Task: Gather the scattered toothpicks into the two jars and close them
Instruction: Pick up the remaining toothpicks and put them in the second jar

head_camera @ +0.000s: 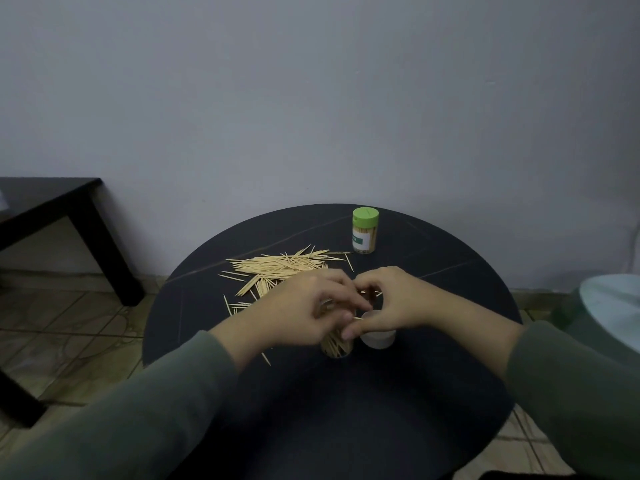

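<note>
Green-lidded jar closed, full. Open jar part filled, pile left. Left hand, right hand pinching toothpicks over open jar.

No text could be read anywhere in the view. The only printed item was a label, a white patch with a green band, on the side of the closed jar with the green lid, which stood upright just right of the frame's centre on the dark round table. Whatever was printed on that label was too small and too blurred to make out, and a fainter strip near the jar's base was no clearer. No brand, number or sign showed elsewhere.
</note>
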Available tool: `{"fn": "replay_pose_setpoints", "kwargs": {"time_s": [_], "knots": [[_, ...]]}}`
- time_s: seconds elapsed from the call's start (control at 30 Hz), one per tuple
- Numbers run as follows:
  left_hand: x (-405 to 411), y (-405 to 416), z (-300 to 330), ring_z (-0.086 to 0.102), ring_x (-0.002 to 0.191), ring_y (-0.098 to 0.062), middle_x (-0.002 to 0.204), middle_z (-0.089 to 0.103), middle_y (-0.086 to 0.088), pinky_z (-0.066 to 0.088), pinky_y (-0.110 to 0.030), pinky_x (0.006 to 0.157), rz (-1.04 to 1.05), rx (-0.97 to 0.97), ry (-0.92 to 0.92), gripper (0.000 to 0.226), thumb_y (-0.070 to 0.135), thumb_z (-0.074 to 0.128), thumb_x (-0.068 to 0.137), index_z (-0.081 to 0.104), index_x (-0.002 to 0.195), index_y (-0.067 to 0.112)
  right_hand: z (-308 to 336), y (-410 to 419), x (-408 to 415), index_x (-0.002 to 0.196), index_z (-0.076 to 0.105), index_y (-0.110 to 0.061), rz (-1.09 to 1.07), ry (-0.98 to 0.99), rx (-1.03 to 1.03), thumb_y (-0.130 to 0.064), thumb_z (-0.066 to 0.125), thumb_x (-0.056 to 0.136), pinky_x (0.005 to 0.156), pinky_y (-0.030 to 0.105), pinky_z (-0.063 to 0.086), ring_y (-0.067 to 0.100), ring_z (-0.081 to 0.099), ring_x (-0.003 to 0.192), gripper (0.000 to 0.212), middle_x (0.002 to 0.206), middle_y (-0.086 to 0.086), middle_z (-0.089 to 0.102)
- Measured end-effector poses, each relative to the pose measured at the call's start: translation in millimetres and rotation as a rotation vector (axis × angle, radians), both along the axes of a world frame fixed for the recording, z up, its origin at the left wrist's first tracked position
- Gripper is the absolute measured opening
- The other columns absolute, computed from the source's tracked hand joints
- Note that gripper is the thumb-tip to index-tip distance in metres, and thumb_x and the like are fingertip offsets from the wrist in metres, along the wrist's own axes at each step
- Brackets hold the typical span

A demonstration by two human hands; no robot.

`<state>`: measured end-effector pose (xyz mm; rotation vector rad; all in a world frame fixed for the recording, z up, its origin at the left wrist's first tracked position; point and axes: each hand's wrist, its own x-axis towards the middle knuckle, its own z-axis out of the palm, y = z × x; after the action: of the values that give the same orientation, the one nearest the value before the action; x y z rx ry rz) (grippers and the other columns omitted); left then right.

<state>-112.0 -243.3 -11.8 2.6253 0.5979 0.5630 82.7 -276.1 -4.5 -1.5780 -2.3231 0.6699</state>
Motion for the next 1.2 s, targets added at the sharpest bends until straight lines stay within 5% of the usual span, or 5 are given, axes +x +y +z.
{"fn": "replay_pose_setpoints", "kwargs": {"time_s": [0.3,0.63,0.73,0.93,1.2], "knots": [[-4.5,5.1,5.7,0.057,0.081,0.003,0.085,0.061,0.019,0.049,-0.023,0.075,0.079,-0.018,-0.035,0.004,0.026,0.064,0.090,0.066,0.090,0.029,-3.4,3.6,3.0,0.100,0.064,-0.043,0.019,0.006,0.003,-0.077,0.066,0.057,0.092,0.036,0.045,0.007,0.058,0.097,0.054,0.099,-0.017,0.064],[-27.0,22.9,7.0,0.054,0.072,-0.001,0.090,0.064,0.017,0.045,-0.023,0.066,0.280,-0.165,-0.038,0.008,0.027,0.063,0.090,0.067,0.092,0.034,-0.6,6.2,12.1,0.134,0.045,-0.045,0.028,-0.109,-0.064,-0.045,0.070,0.082,0.098,0.030,0.039,0.004,0.050,0.108,0.058,0.115,-0.019,0.058],[-32.0,30.7,5.7,0.045,0.056,0.001,0.091,0.062,0.016,0.036,-0.015,0.056,0.402,-0.140,0.041,0.010,0.026,0.061,0.091,0.065,0.094,0.035,-3.7,13.2,17.7,0.132,0.049,-0.042,-0.080,-0.195,0.037,-0.028,0.063,0.091,0.106,0.034,0.033,-0.001,0.050,0.099,0.045,0.109,-0.020,0.056],[-30.5,37.5,-13.9,0.057,0.088,-0.001,0.093,0.063,0.015,0.047,-0.022,0.076,0.437,-0.215,0.364,0.017,0.039,0.073,0.081,0.067,0.096,0.034,-18.6,29.6,26.9,0.125,0.054,-0.035,-0.203,-0.525,0.120,-0.024,0.058,0.094,0.106,0.040,0.030,0.013,0.051,0.114,0.032,0.118,-0.009,0.058],[-14.1,41.6,-29.6,0.058,0.092,-0.007,0.095,0.063,0.012,0.051,-0.028,0.083,0.476,-0.130,0.383,0.003,0.034,0.066,0.088,0.067,0.090,0.033,-27.1,45.4,16.5,0.107,0.063,-0.032,-0.228,-0.423,0.113,-0.035,0.058,0.094,0.101,0.038,0.030,0.012,0.055,0.108,0.015,0.112,-0.011,0.063]]}}
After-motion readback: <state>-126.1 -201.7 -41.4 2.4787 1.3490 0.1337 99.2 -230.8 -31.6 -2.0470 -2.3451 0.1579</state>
